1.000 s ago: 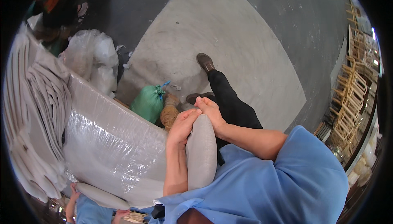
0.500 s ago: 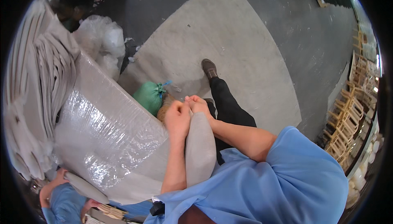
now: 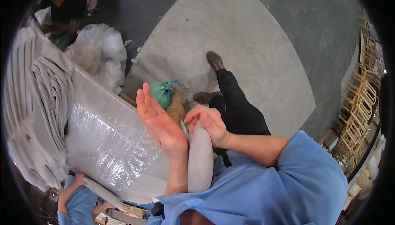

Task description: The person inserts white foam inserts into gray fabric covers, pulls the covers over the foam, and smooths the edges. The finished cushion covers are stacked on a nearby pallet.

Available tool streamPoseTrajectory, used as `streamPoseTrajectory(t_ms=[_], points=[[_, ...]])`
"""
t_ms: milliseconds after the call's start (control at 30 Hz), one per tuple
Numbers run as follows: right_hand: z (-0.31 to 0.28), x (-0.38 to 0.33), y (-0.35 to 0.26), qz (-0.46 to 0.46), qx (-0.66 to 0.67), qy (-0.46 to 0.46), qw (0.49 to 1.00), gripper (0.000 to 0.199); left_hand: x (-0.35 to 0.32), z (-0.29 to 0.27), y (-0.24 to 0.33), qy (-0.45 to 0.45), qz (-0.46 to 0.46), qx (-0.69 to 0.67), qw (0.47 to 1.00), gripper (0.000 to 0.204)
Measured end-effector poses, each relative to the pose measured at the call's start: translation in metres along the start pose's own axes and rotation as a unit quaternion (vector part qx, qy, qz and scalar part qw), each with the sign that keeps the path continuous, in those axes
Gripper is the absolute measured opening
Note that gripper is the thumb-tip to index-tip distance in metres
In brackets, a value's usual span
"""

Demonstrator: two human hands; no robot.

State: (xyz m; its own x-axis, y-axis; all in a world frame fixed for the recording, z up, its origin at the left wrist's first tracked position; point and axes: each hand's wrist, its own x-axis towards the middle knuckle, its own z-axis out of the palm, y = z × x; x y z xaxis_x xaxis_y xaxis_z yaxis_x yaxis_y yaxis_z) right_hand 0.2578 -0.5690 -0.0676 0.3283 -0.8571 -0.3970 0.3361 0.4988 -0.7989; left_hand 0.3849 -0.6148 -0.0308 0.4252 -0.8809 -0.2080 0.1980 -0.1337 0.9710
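- Right hand point(image 3: 209, 124) closed around the top end of a grey fabric roll point(image 3: 200, 159), fingers curled over it.
- Left hand point(image 3: 158, 120) open, palm flat, fingers spread and pointing up, just beside the roll's top end; can't tell if it touches.
- Roll: plain grey woven cloth, padded tube look, long axis upright in view, top end at the hands, bottom end against the blue shirt point(image 3: 288, 184).
- Left of the hands: big package wrapped in clear shiny plastic film point(image 3: 103, 138), long and slanted.
- Further left: stack of grey fabric sheets point(image 3: 37, 105).
- Beyond the hands on the floor point(image 3: 247, 31): green tied bag point(image 3: 160, 93), brown sack point(image 3: 177, 110) just beside it.
- Upper left: clear plastic bags point(image 3: 101, 56), crumpled.
- Bottom left: another person's hand point(image 3: 78, 179) at the wrapped package's edge.
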Motion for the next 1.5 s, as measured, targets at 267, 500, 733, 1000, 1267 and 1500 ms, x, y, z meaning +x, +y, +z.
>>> streamPoseTrajectory(t_ms=[267, 500, 733, 1000, 1267, 1500], points=[[-0.015, 0.044, 0.005, 0.132, 0.032, -0.096, 0.986, 0.075, -0.001, 0.005, -0.004, -0.023, 0.017, -0.012, 1.000, 0.077], [-0.022, 0.053, 0.035, 0.326, 0.209, -0.110, 0.915, 0.083, -0.014, 0.006, -0.004, -0.082, -0.080, -0.124, 0.986, 0.081], [-0.007, 0.051, 0.043, 0.304, 0.302, -0.048, 0.902, 0.053, -0.010, -0.004, -0.001, -0.273, -0.168, -0.016, 0.947, 0.073], [-0.023, 0.030, 0.091, 0.225, 0.193, 0.061, 0.953, 0.035, 0.002, -0.004, -0.010, -0.279, -0.332, 0.049, 0.900, 0.062], [-0.083, -0.009, -0.039, -0.034, -0.066, 0.158, 0.985, 0.057, 0.000, -0.010, -0.020, -0.277, -0.355, 0.049, 0.892, 0.054], [0.003, -0.040, -0.070, -0.092, -0.134, -0.073, 0.984, 0.051, -0.048, -0.066, -0.005, -0.057, -0.110, 0.173, 0.977, 0.040]])
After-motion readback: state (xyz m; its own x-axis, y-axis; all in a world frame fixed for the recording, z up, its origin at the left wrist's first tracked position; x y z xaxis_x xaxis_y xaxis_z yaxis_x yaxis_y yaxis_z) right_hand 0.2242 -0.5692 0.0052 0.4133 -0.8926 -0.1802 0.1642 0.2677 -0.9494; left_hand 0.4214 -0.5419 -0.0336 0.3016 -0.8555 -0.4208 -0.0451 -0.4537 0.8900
